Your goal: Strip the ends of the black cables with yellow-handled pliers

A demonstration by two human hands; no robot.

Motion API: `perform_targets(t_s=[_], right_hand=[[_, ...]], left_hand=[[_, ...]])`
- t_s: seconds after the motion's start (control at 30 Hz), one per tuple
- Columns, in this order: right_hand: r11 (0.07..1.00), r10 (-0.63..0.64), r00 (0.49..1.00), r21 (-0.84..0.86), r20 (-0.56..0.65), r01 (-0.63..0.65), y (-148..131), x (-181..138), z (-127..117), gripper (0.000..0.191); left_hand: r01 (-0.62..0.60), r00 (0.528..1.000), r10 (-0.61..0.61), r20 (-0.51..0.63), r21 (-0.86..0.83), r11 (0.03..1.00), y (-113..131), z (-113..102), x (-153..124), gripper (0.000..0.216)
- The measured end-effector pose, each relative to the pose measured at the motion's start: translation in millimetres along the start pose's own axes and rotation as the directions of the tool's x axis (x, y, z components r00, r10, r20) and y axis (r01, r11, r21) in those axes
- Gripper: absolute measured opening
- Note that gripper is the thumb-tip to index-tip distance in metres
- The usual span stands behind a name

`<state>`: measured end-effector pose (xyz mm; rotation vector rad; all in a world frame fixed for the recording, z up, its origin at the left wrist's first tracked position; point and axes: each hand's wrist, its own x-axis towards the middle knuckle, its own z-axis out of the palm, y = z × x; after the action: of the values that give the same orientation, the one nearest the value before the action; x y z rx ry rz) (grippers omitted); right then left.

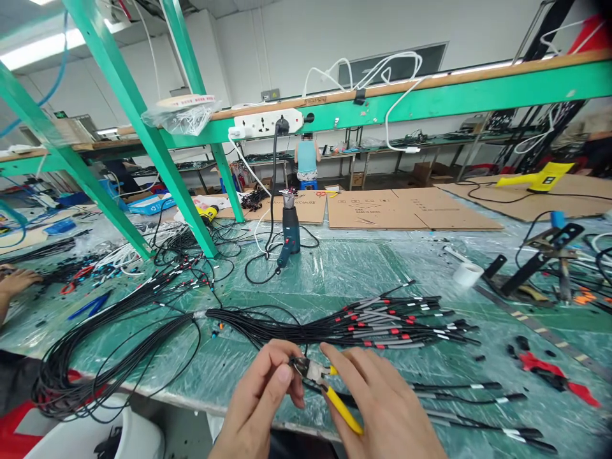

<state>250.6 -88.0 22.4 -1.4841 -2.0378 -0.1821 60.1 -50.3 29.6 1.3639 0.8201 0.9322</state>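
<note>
My right hand (380,398) is wrapped round yellow-handled cutting pliers (343,409), whose metal jaws point left. Close to those jaws, my left hand (262,401) pinches a thin black cable (295,361) between thumb and fingers. The fingers partly hide the cable's end, and I cannot tell whether the jaws touch it. Just beyond my hands lies a thick bundle of black cables (287,331) with red, grey and white markings near the right ends. Several loose cables (463,398) stretch out to the right of my right hand.
A heat gun (290,233) stands upright behind the bundle. To the right are a white tape roll (467,274), a clamp-like black fixture (530,268) and a red strip (559,377). Blue tweezers (90,306) lie left, near another person's hand (16,284). A white bin (109,433) is below the table edge.
</note>
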Motion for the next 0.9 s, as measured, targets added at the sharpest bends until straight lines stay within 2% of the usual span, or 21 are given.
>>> perform_targets(t_s=[0.17, 0.43, 0.77, 0.9], right_hand=[[0.998, -0.021, 1.0, -0.062, -0.002, 0.021, 1.5, -0.9, -0.7, 0.057], [0.99, -0.056, 0.998, -0.129, 0.025, 0.059, 5.2, -1.9, -3.8, 0.06], [0.975, -0.103, 0.993, -0.191, 0.057, 0.112, 8.2, 2.4, -7.3, 0.069], [0.968, -0.115, 0.992, -0.219, 0.052, 0.124, 10.0, 4.4, -6.5, 0.066]], left_hand=[[0.019, 1.0, -0.018, -0.017, 0.076, 0.997, 0.4, -1.9, -3.4, 0.02], [0.031, 0.999, -0.028, -0.034, 0.092, 0.995, 1.6, 0.1, -1.9, 0.023], [0.04, 0.999, -0.041, 0.002, 0.15, 0.988, 4.5, -2.8, -4.3, 0.024], [0.017, 1.0, -0.017, 0.001, 0.188, 0.982, 6.7, -2.9, -1.8, 0.031]])
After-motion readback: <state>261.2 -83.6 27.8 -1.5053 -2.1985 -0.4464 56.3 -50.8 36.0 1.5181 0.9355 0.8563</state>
